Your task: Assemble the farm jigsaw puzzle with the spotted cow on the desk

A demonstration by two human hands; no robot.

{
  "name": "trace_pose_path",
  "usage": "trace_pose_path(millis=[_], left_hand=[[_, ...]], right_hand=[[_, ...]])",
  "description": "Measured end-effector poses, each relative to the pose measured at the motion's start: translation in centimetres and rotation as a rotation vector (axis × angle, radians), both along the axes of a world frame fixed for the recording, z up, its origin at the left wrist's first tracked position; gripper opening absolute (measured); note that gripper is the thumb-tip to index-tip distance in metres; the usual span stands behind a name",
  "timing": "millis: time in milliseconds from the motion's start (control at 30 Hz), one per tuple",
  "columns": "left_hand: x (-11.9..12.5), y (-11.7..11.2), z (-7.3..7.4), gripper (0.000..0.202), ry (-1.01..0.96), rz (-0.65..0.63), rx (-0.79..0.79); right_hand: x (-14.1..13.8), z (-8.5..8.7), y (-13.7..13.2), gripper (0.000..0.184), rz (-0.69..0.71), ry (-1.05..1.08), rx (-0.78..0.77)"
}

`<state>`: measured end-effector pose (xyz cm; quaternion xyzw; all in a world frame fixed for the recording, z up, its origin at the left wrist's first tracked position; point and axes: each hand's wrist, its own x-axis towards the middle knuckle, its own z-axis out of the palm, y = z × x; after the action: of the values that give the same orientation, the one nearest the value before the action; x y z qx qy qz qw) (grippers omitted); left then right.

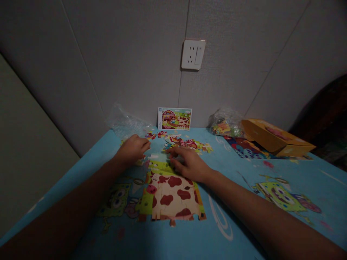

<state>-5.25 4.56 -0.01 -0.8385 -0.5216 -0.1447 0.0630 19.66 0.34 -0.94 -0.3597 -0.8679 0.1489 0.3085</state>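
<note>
A partly joined jigsaw puzzle [173, 195] lies flat on the table, showing a white cow with reddish-brown patches on green. Over its top right edge rests my right hand [191, 164], its thumb and fingers curved but apart, with nothing visible between them. To the upper left of the puzzle is my left hand [132, 150], its fingers curled down and close together. What they hold, if anything, is hidden. Loose puzzle pieces [189, 144] sit in a pile just beyond my right hand. A few more pieces [158, 135] lie past my left fingertips.
A picture card [176, 119] of the farm scene leans on the wall. Clear plastic wrap [127, 121] lies at the back left. A bag of pieces [225, 124], a yellow box [276, 135] and a colourful sheet [244, 148] are at the right. A blue cartoon cloth [244, 224] covers the table.
</note>
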Motion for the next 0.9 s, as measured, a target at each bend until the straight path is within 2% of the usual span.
trace_pose_path(millis=[67, 133, 200, 267, 400, 567, 667, 767, 833, 900], left_hand=[[0.3, -0.2, -0.1, 0.035, -0.116, 0.080, 0.096], [1.0, -0.7, -0.3, 0.032, -0.324, 0.118, 0.136], [1.9, -1.4, -0.5, 0.027, -0.544, 0.057, 0.072], [3.0, -2.3, -0.6, 0.023, -0.684, -0.057, -0.072], [4.3, -3.4, -0.2, 0.016, -0.724, -0.174, -0.276], [4.0, -3.3, 0.0, 0.022, -0.702, -0.226, -0.280], [3.0, -2.6, -0.2, 0.033, -0.772, -0.111, -0.211], [1.4, -1.7, 0.1, 0.037, -0.871, 0.131, -0.065], [0.4, -1.3, 0.6, 0.033, -0.782, 0.295, 0.045], [-0.4, -1.0, 1.1, 0.028, -0.578, 0.413, 0.095]], right_hand=[[0.1, -0.2, 0.1, 0.041, -0.035, 0.052, -0.015], [0.1, -0.4, 0.2, 0.050, -0.074, 0.135, -0.035], [0.1, -0.5, 0.3, 0.056, -0.100, 0.218, -0.052], [0.1, -0.5, 0.3, 0.054, -0.109, 0.275, -0.057], [-0.1, -0.5, 0.2, 0.036, -0.129, 0.320, -0.008], [0.3, -0.4, 0.8, 0.022, -0.200, 0.253, 0.095], [1.5, -0.4, 2.0, 0.025, -0.374, 0.188, 0.136], [3.0, -0.7, 3.5, 0.025, -0.536, 0.038, 0.103], [3.8, -1.0, 4.5, 0.025, -0.600, -0.054, 0.081], [4.3, -1.4, 5.2, 0.026, -0.643, -0.118, 0.055]])
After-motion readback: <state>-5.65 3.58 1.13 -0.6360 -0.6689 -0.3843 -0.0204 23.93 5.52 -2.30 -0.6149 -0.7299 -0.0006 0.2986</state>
